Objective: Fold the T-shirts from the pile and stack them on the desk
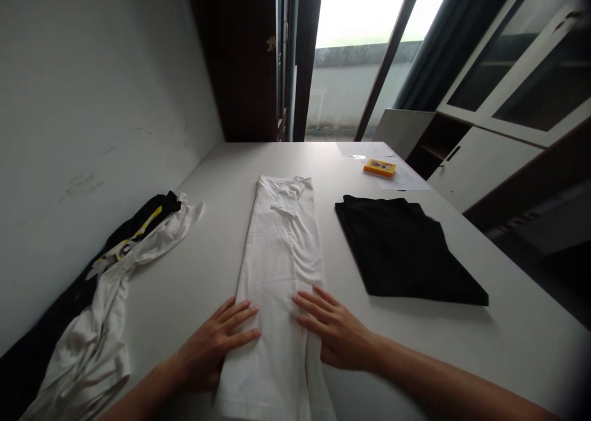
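A white garment (272,267) lies in a long strip on the table, folded lengthwise, its far end bunched in small creases. My left hand (221,335) rests on its left edge near the close end, fingers spread and the thumb side hidden below. On the right edge, my right hand (327,328) lies with its fingers stretched over the cloth, slightly blurred. Neither hand grips anything that I can see. To the right of the strip is a folded black garment (406,248), lying flat and apart from my hands.
Crumpled white cloth (106,310) and black clothing with yellow marks (133,224) lie along the wall on the left. An orange-yellow box (380,167) sits on papers (406,178) at the far right of the white table (221,181). Cabinets (489,162) stand beyond.
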The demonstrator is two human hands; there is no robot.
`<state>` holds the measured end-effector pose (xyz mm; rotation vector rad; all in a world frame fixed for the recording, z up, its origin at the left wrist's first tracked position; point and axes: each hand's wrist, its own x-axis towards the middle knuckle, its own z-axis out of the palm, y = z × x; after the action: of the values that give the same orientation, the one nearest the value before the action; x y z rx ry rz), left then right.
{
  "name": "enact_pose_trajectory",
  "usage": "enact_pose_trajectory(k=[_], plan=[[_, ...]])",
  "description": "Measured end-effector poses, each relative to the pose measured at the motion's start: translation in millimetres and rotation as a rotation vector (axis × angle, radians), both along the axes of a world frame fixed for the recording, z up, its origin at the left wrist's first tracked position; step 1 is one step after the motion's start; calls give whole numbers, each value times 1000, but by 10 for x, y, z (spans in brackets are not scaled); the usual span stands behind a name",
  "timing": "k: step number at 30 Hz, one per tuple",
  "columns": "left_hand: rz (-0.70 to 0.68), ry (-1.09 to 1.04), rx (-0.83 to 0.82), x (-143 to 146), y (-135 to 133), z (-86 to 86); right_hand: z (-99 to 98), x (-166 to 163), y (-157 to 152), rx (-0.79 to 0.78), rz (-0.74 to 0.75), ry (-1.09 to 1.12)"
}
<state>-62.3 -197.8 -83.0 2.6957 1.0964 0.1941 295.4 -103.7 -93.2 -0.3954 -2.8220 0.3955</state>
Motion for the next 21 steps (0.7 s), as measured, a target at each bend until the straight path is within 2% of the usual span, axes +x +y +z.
enact_pose_trajectory(k=[4,7,9,11,13,15,18,19,21], plan=[[9,19,13,18,-33,-20,36,-51,-70,-20,106,2],[-5,4,-9,30,-35,19,114,-122,-129,-159,229,47],[-31,-31,-92,63,-36,174,248,-146,-177,-347,232,87],[-52,-92,-234,122,-57,430,424,-123,-248,-574,159,129],[-78,-180,-425,177,-116,710,583,-46,-345,-840,99,142],[-85,-311,-645,188,-211,913,675,67,-453,-1151,74,121],[37,-513,-898,100,-324,960,682,203,-553,-1563,-32,178],[97,-553,-930,60,-313,920,668,213,-540,-1649,-101,242],[216,-656,-942,9,-165,813,647,162,-405,-1724,-274,398]])
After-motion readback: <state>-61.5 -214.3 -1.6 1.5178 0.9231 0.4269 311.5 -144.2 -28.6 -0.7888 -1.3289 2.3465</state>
